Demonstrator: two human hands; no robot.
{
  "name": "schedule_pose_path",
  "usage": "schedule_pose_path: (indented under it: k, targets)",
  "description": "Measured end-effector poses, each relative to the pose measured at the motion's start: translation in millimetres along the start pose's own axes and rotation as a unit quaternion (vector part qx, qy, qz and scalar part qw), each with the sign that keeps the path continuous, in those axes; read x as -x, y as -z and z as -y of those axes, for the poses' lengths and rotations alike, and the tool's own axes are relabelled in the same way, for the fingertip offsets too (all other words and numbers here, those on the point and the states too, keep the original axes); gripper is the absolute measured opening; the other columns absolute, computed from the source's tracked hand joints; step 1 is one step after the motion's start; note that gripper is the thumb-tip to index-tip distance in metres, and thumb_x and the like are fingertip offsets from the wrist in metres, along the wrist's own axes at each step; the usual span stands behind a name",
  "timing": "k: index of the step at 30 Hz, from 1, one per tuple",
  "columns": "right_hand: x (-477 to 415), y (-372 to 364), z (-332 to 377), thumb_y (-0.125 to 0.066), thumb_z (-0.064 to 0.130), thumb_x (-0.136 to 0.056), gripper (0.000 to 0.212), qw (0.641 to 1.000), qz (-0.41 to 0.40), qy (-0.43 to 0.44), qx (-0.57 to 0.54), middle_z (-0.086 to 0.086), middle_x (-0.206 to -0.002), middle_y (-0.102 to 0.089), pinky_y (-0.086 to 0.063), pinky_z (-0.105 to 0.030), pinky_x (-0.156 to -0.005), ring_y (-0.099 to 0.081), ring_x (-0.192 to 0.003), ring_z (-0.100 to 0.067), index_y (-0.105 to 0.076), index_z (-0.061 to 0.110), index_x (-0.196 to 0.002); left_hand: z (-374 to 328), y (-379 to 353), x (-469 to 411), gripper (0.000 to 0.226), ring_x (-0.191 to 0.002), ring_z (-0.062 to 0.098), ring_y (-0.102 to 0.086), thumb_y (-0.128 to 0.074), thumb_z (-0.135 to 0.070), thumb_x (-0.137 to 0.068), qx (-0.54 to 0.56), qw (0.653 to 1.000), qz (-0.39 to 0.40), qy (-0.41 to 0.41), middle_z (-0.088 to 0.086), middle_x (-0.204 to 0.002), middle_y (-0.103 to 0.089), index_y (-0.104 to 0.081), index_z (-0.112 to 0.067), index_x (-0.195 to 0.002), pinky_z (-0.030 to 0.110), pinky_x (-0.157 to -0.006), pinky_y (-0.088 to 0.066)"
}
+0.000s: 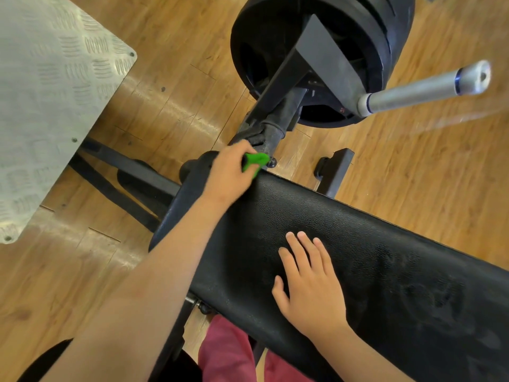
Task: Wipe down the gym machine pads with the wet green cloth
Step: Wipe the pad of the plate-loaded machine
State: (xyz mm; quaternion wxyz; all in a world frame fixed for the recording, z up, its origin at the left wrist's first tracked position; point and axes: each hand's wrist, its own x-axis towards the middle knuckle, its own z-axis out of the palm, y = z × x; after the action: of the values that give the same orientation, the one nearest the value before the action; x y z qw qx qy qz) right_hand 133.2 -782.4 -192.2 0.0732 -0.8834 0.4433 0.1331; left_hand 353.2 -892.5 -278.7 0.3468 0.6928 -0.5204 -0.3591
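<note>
Presently: cloth wadded at the pad's far corner

1. Grips. On the left, the left grip is closed round the green cloth, fingers curled over it; the hand is somewhat blurred. On the right, the right grip lies flat on the pad, fingers straight and spread, holding nothing.

2. Location. The green cloth sits at the pad's upper-left corner, at about 11 o'clock from the right grip, beside the black machine frame. Whether it touches the pad edge or hangs just over it cannot be told. Only a small wad shows; the rest is hidden inside the fist.

3. Pad. Black pebbled vinyl, running from 10 o'clock to 4 o'clock across the view. Faint dull smears show toward 4 o'clock; moisture or wear cannot be told.

4. Handling, assessed. The cloth is judged light, soft and limp. Being wet, it will likely cling and drag on the textured vinyl rather than slide. Wadded as it is, little of it can meet the surface. It would be better taken flat beneath the palm, fingers over the leading edge, for broader contact. The pad is judged firm with slight give and fixed to the frame.

5. Surroundings. Weight plates at 12 o'clock, steel bar end at 2 o'clock, checker plate at 10 o'clock, wooden floor beneath.
</note>
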Motion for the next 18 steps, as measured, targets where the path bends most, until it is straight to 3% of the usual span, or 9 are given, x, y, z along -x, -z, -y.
schedule_pose_path:
  k: [3,6,10,13,18]
  targets:
    - [0,1,1,-0.052,0.034,-0.081,0.047,1.0,0.003,-0.002,0.001,-0.014,-0.139,-0.053,-0.024,-0.048,-0.115,-0.041,-0.134,-0.032,-0.064,0.008,-0.119,-3,-6,-3,0.013,-0.089,0.016,-0.051,-0.066,-0.019,-0.087,-0.034,0.999,0.017,-0.031,-0.002,-0.093,-0.061,-0.057,-0.013,-0.094,0.031,-0.07,-0.039]
    - [0,1,1,-0.051,0.034,-0.081,0.048,1.0,0.006,-0.003,0.001,-0.013,-0.14,-0.053,-0.023,-0.047,-0.115,-0.041,-0.135,-0.032,-0.064,0.009,-0.119,22,13,-11,0.015,-0.089,0.014,-0.049,-0.066,-0.016,-0.087,-0.047,0.998,-0.035,0.024,-0.001,-0.094,-0.058,-0.059,-0.01,-0.099,0.021,-0.071,-0.03]
    - [0,0,0,-0.051,0.034,-0.081,0.047,1.0,0.002,-0.001,0.002,-0.014,-0.139,-0.054,-0.025,-0.048,-0.114,-0.041,-0.134,-0.032,-0.064,0.008,-0.118,58,39,-13,0.019,-0.083,0.017,-0.053,-0.066,-0.018,-0.088,-0.018,0.989,-0.072,0.126,0.004,-0.091,-0.06,-0.056,-0.009,-0.101,0.03,-0.071,-0.041]
    - [0,0,0,-0.051,0.034,-0.082,0.047,1.0,0.001,0.0,0.0,-0.014,-0.139,-0.054,-0.025,-0.048,-0.114,-0.041,-0.134,-0.032,-0.064,0.008,-0.118,75,46,-11,0.019,-0.084,0.019,-0.052,-0.064,-0.022,-0.089,0.0,0.98,-0.084,0.18,0.004,-0.091,-0.058,-0.053,-0.01,-0.1,0.028,-0.069,-0.037]
    - [-1,0,0,-0.051,0.034,-0.082,0.046,1.0,-0.001,0.001,-0.004,-0.014,-0.139,-0.053,-0.025,-0.048,-0.114,-0.041,-0.134,-0.032,-0.064,0.009,-0.119,77,48,5,0.015,-0.083,0.016,-0.049,-0.063,-0.021,-0.09,0.031,0.973,-0.101,0.207,0.001,-0.09,-0.055,-0.05,-0.015,-0.094,0.027,-0.069,-0.035]
